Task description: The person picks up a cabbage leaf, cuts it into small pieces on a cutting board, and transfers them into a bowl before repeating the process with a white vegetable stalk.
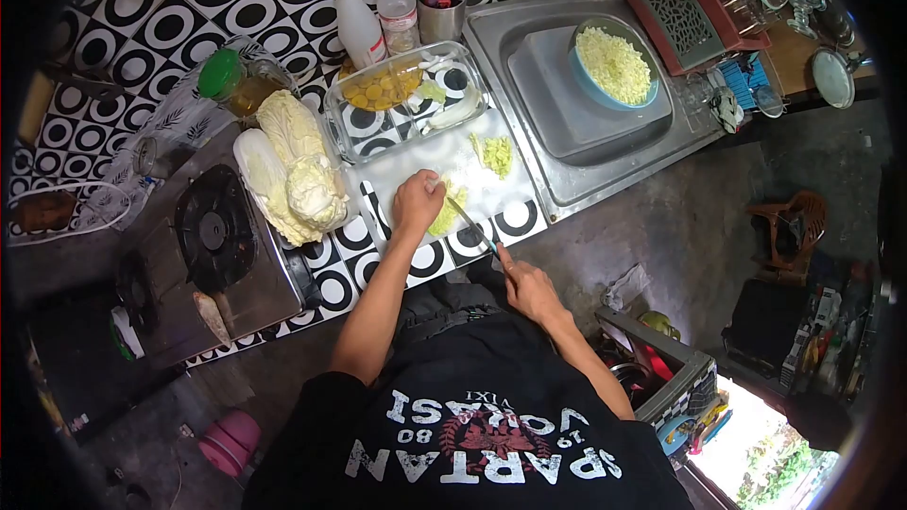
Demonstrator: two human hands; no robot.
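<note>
My right hand (pixel 532 288) is wrapped round the handle of a kitchen knife (pixel 465 218), whose blade slants up and left over the cutting board. Pale green cabbage leaf (pixel 446 217) lies beside the blade. My left hand (pixel 418 201) is closed, its fingers bent and pressed at the upper end of that leaf; the fingertips are partly hidden. Under both sits a translucent white cutting board (pixel 402 170). A small heap of chopped cabbage (pixel 495 157) rests near its upper right corner.
Behind the board stands a glass dish (pixel 345 137) with yellow slices and white pieces. Whole napa cabbages (pixel 283 170) lie left, next to the gas stove (pixel 222 227). At right, a bowl (pixel 578 76) of chopped cabbage sits on the steel sink (pixel 557 194). Bottles (pixel 359 24) stand at the back.
</note>
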